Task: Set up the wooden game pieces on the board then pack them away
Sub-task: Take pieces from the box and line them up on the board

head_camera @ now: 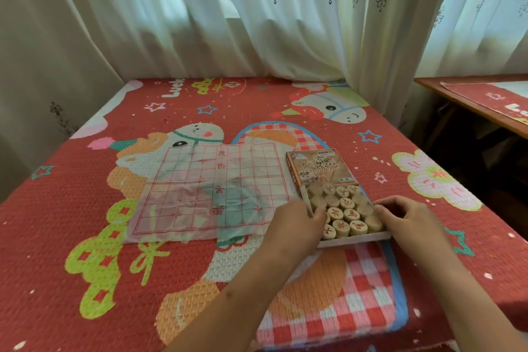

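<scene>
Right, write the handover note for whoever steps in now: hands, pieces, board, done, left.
Left hand: on the tray's left edge, holding no piece.
Right hand: at the tray's right edge, holding no piece.
Wooden pieces: all in the tray, which is half slid out of the box sleeve.
Board sheet: spread flat left of the box, bare.
Done: board laid out, box being opened.
Left: place pieces on board, then pack away.

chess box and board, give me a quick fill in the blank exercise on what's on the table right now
1. The wooden pieces lie packed in the ____, not on the board.
2. The plastic board lies spread flat to the ____ of the box.
3. The sleeve cover is slid toward the ____ end of the box.
4. The left hand and right hand each touch a ____ of the box.

Missing words: box; left; far; side
</scene>
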{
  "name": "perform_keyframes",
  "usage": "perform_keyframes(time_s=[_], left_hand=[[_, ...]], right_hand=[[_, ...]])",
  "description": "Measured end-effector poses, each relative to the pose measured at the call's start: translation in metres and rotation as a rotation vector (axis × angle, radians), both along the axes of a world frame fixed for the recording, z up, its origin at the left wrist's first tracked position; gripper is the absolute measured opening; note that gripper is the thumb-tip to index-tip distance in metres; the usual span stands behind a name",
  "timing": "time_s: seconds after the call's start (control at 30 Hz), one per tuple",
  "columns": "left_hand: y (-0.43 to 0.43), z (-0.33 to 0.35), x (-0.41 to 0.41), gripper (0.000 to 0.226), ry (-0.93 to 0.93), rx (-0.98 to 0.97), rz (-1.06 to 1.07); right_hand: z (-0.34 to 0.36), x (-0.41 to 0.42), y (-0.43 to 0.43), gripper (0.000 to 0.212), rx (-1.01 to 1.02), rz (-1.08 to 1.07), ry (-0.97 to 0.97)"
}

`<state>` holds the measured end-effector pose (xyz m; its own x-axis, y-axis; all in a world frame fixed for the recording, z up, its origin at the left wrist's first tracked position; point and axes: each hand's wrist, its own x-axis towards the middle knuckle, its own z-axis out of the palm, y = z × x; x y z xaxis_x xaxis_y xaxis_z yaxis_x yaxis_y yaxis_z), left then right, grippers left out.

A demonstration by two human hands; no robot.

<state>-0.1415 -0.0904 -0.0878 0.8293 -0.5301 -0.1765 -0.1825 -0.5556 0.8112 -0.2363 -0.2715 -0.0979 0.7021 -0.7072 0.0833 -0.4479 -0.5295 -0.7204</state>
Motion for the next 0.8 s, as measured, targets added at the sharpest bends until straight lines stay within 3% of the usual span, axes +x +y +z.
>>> perform_keyframes(time_s=[0.23,0.37,0.47,0.6,0.7,0.8], left_hand=[[-0.027,0.004,0.045,0.039,-0.15,0.092,0.05],[-0.027,0.009,0.057,0.041,-0.193,0.109,0.052],[-0.014,0.007,0.049,0.042,-0.269,0.111,0.053],[0.005,0.003,0.02,0.038,-0.479,0.123,-0.036],[0.015,0.004,0.016,0.035,-0.597,0.129,-0.149],[0.025,0.009,0.042,0.032,-0.651,0.1,-0.195]], right_hand=[[0.002,0.047,-0.015,0.006,-0.042,0.011,0.015],[0.004,0.06,-0.018,0.01,-0.13,0.024,0.078],[0.007,0.057,-0.014,0.007,-0.226,0.042,0.021],[0.017,0.052,0.002,0.004,-0.402,0.293,-0.092],[0.024,0.058,0.014,0.009,-0.429,0.554,-0.01],[0.024,0.068,0.02,0.011,-0.426,0.676,0.083]])
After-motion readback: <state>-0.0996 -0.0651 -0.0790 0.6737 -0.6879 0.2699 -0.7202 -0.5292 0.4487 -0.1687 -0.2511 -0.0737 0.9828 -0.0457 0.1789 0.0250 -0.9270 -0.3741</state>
